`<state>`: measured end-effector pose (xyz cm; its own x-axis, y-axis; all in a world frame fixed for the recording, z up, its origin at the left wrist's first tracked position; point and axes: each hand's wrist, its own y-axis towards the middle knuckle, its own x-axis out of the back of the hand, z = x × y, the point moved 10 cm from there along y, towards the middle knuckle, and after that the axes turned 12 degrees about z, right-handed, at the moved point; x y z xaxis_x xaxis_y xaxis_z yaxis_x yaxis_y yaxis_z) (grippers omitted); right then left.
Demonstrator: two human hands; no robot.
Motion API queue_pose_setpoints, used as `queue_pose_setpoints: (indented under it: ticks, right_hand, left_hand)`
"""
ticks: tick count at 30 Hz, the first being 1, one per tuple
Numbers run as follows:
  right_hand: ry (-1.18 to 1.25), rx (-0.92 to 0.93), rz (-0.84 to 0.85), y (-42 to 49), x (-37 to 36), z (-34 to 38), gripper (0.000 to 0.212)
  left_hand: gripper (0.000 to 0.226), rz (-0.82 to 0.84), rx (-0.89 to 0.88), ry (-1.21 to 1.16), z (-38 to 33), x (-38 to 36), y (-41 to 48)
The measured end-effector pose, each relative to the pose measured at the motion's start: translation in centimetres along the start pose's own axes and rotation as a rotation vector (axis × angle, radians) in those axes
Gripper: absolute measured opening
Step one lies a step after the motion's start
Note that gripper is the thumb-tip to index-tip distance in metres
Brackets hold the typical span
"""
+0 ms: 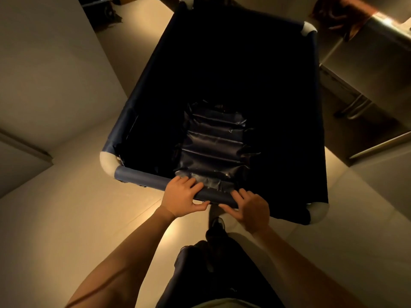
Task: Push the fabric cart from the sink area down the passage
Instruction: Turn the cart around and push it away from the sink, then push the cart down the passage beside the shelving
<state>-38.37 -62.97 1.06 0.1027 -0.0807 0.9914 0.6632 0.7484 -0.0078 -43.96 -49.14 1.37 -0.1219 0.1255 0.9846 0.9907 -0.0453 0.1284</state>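
Fabric cart (pixel 222 63): dark blue, open-topped, pale corner joints; stood on the floor (pixel 66 218) between a wall (pixel 44 63) and a steel counter (pixel 378 52). Near rail (pixel 142 177): fabric-wrapped. Left hand (pixel 181 196), right hand (pixel 250 210): both clamped on the near rail, close together, not touching.

Cart (pixel 142 121) of dark matt cloth; sink unit (pixel 382 36) seemingly brushed metal.
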Motion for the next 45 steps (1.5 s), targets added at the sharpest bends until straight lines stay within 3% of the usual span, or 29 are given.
queue_pose_setpoints:
  ticks: [10,19,31,45]
  right_hand:
    - [0.004,-0.077,0.001,5.5,0.4,-3.6,0.051]
    - [-0.042,0.005,-0.115,10.1,1.3,-6.9,0.049]
    - [-0.107,0.11,-0.168,17.9,-0.1,-11.6,0.05]
    - [-0.115,0.165,-0.052,25.6,-0.8,-17.1,0.057]
  left_hand:
    - [0.051,-0.018,0.012,0.007,2.4,0.1,6.2]
    - [0.054,0.038,0.066,0.025,4.2,-1.0,11.7]
    - [0.049,-0.009,0.141,0.013,7.3,-3.3,18.9]
    - [0.047,-0.003,0.245,-0.014,9.0,-6.2,25.6]
